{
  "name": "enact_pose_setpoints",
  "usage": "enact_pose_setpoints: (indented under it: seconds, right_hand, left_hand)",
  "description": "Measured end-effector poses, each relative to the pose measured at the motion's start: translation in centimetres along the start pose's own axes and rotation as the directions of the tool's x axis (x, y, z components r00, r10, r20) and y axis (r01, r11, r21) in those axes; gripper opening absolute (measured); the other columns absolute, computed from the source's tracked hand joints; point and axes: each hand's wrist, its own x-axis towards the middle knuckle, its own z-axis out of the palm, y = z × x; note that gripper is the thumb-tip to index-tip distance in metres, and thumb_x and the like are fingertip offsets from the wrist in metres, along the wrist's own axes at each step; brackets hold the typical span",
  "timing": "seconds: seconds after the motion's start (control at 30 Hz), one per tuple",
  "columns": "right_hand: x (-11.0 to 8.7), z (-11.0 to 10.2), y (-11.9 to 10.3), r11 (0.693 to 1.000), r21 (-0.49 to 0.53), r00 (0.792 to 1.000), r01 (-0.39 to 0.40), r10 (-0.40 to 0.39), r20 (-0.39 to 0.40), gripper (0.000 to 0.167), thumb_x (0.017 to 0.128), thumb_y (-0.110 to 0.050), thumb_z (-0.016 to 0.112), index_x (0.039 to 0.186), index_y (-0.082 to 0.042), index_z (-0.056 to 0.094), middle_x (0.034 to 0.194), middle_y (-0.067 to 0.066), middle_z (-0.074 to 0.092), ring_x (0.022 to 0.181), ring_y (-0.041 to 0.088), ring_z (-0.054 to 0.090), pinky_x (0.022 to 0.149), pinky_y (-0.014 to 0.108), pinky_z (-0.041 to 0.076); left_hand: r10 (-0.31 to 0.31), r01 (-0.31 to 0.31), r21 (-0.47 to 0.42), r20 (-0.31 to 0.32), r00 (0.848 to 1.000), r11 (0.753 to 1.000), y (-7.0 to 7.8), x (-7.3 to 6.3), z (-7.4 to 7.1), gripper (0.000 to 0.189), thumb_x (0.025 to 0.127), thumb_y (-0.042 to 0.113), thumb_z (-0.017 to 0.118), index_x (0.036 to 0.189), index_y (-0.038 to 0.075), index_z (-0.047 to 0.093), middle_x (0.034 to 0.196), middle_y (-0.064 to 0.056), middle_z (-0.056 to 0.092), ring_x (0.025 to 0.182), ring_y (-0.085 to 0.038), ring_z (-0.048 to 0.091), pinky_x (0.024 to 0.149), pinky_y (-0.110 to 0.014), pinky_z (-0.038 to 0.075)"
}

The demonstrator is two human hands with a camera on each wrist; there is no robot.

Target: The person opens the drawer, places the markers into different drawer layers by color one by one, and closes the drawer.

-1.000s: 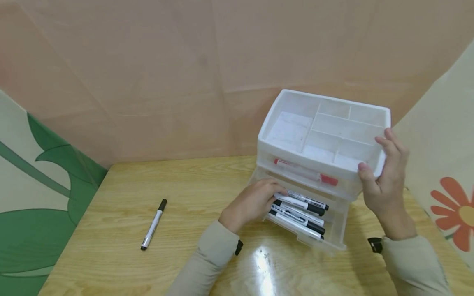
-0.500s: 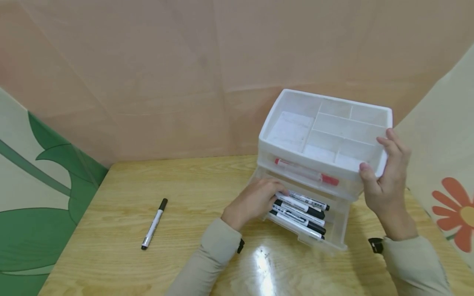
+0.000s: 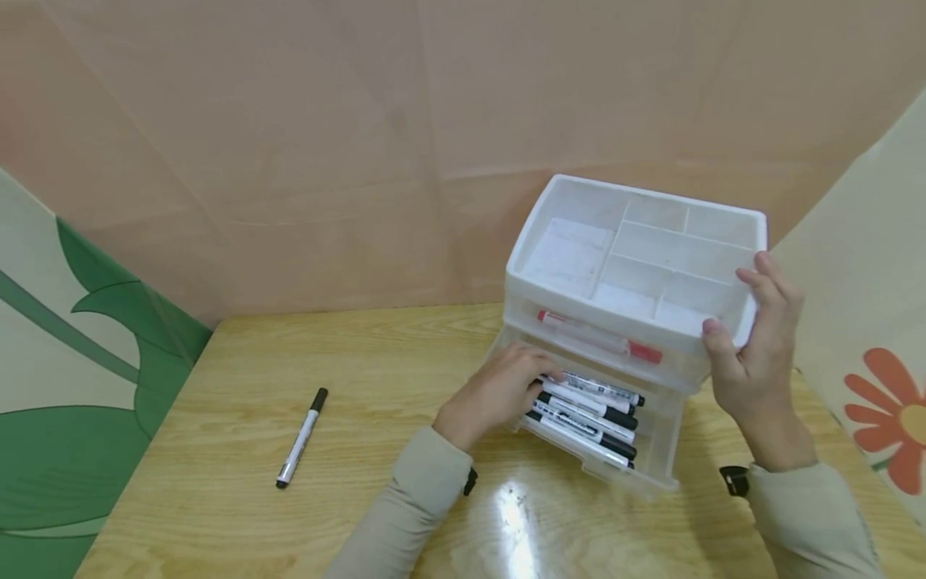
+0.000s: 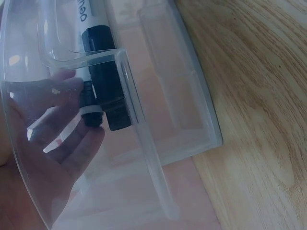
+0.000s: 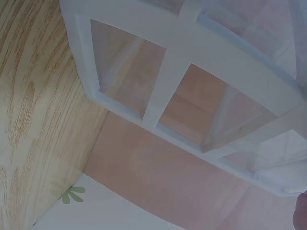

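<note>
A white plastic drawer organizer (image 3: 600, 305) stands at the right of the table. Its clear lower drawer (image 3: 660, 438) is pulled out and holds several black-capped white markers (image 3: 586, 420). My left hand (image 3: 499, 390) reaches into the drawer's left side, fingers curled at the left ends of the upper markers, seemingly pinching one. In the left wrist view those fingers show through the clear plastic beside a black marker cap (image 4: 103, 79). My right hand (image 3: 760, 358) grips the organizer's right rim, thumb in front; only a fingertip (image 5: 301, 213) appears in the right wrist view.
A red marker (image 3: 599, 334) lies inside the upper drawer, which is shut. One white marker with black ends (image 3: 301, 441) lies alone on the wooden table (image 3: 239, 402) at left. A tan cloth backdrop (image 3: 325, 201) hangs behind the table.
A white marker near the top of the drawer's pile has shifted slightly under my left fingers. My right hand and the organizer hold almost still.
</note>
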Motion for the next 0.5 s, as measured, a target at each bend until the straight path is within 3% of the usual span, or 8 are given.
enact_pose_setpoints:
  seconds: [0.27,0.5]
  right_hand:
    - [-0.02,0.02,0.07,1.000,0.004,1.000,0.006,-0.006,0.001,0.079,0.091,-0.056,0.054,0.133,0.011,0.045,0.151,0.017,0.038,0.141,0.023,0.037,0.113,0.018,0.033]
    - [-0.02,-0.22,-0.06,1.000,-0.004,1.000,-0.007,0.007,0.025,0.078,0.092,-0.055,0.054,0.136,0.009,0.044,0.153,0.013,0.036,0.142,0.022,0.036,0.114,0.021,0.033]
  left_hand:
    - [-0.015,0.015,-0.058,-0.001,1.000,0.998,-0.17,-0.32,0.00,0.030,0.095,0.007,0.065,0.123,0.019,0.069,0.134,0.004,0.063,0.129,-0.013,0.053,0.109,-0.023,0.044]
    - [0.023,-0.026,-0.071,-0.033,0.999,0.997,-0.41,-0.26,0.10,0.032,0.094,0.004,0.065,0.123,0.016,0.069,0.133,0.002,0.064,0.128,-0.014,0.055,0.108,-0.023,0.046]
